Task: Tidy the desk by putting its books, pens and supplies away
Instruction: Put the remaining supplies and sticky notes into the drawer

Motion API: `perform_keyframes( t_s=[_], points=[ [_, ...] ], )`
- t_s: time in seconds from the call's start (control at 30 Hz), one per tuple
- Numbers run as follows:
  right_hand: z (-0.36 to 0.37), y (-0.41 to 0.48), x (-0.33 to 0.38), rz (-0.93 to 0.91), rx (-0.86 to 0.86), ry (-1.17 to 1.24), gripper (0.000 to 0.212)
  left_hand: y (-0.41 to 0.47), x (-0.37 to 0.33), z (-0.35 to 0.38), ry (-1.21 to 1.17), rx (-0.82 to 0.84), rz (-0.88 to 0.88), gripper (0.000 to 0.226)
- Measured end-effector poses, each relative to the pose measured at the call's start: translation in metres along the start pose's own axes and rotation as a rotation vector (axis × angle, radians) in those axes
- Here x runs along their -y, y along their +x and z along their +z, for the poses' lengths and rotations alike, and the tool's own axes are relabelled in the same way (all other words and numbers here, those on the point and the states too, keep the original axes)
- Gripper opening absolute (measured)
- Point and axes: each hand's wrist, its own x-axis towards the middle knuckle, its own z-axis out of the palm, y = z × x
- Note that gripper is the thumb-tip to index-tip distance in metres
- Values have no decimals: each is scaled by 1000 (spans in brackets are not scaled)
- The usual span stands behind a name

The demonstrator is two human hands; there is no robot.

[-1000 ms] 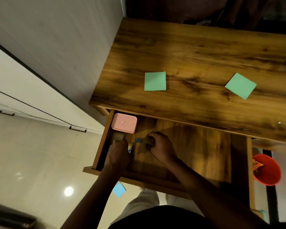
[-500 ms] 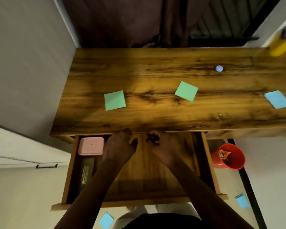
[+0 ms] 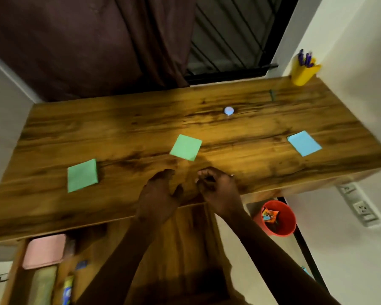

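Tabletop was glossy wood-grain laminate, rectangular. Two square green paper pads lay flat: one toward the near-left edge, one mid-tabletop; a blue square pad near the right edge. A yellow plastic cup of purple pens stood in the far-right corner.

Versus 0.5 s earlier, both hands had risen out of the open drawer to the near edge. Left hand spread loosely, holding nothing. Right hand curled; contents could not be told.
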Motion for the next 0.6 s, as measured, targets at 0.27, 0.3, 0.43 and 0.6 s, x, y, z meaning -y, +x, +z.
perform_keyframes(
  t_s=[0.27, 0.3, 0.43, 0.6],
  points=[
    [-104, 88, -69, 80, -105, -4, 23, 95, -95, 68, 29, -82, 32, 53],
    [-115, 101, -77, 84, -120, 2, 22, 108, -104, 74, 22, -87, 49, 51],
    [-153, 150, -99, 65, -152, -50, 25, 163, -132, 96, -10, -70, 86, 45],
    [-192, 207, -117, 87, -191, -128, 45, 229, -151, 127, 62, -55, 111, 58]
  ],
)
